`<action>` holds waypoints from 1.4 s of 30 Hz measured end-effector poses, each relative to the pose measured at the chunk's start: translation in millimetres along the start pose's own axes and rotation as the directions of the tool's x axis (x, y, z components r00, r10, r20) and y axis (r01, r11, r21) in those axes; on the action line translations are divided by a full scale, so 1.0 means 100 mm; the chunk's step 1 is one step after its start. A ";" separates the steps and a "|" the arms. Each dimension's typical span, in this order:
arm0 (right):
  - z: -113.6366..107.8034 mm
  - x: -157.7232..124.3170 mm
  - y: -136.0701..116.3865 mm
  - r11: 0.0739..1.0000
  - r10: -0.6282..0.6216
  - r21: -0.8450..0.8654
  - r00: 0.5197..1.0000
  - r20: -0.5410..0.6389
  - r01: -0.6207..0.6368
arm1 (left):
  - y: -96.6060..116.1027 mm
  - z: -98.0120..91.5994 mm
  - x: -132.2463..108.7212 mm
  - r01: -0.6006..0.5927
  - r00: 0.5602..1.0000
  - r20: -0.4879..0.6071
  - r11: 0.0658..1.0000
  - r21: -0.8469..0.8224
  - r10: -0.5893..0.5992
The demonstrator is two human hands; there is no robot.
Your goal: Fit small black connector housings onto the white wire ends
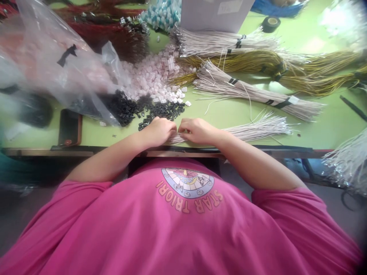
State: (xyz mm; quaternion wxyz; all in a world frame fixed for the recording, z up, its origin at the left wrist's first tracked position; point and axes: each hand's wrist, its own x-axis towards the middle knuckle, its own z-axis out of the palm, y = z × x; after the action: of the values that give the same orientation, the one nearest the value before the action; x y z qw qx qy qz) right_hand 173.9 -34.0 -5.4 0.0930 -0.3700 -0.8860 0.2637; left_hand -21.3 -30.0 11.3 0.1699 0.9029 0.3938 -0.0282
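Note:
A loose bundle of white wires (255, 129) lies along the front edge of the table, running left beneath my right forearm to my hands. My left hand (161, 131) has its fingers pressed together at the bundle's left end. Close beside it, my right hand (196, 131) is closed too, thumb and fingertips pinched over the same end. What either pinch holds is too small to make out. Small black connectors (169, 110) lie in a pile just beyond my hands, with a heap of small white connectors (160, 78) behind them.
Two tied white wire bundles (252, 91) and yellow wires (258, 61) lie farther back. A grey box (213, 15) and black tape roll (270, 23) stand behind. Clear plastic bags (71, 65) and a phone (70, 127) are at left; a black pen-like tool (353, 107) is at right.

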 end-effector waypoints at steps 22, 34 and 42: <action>0.10 -0.03 -0.02 0.999 -0.031 -0.009 0.995 -0.096 0.030 | 0.00 0.17 -0.15 -0.010 0.982 -0.183 0.988 0.157 0.039; 0.03 0.02 0.07 0.935 0.279 0.260 0.952 -0.123 -0.240 | 0.11 0.33 -0.22 -0.066 0.944 -0.303 0.974 0.217 0.132; -0.02 0.07 -0.02 0.979 0.163 0.138 0.984 -0.075 -0.152 | 0.07 0.41 -0.17 -0.089 0.932 -0.336 0.985 0.146 0.134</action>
State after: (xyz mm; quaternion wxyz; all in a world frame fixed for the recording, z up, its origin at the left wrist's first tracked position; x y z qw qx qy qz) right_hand 168.8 -28.8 -2.7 0.1342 -0.4432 -0.8297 0.3118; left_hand -24.6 -60.2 -21.7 0.0414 0.9238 0.3628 0.1149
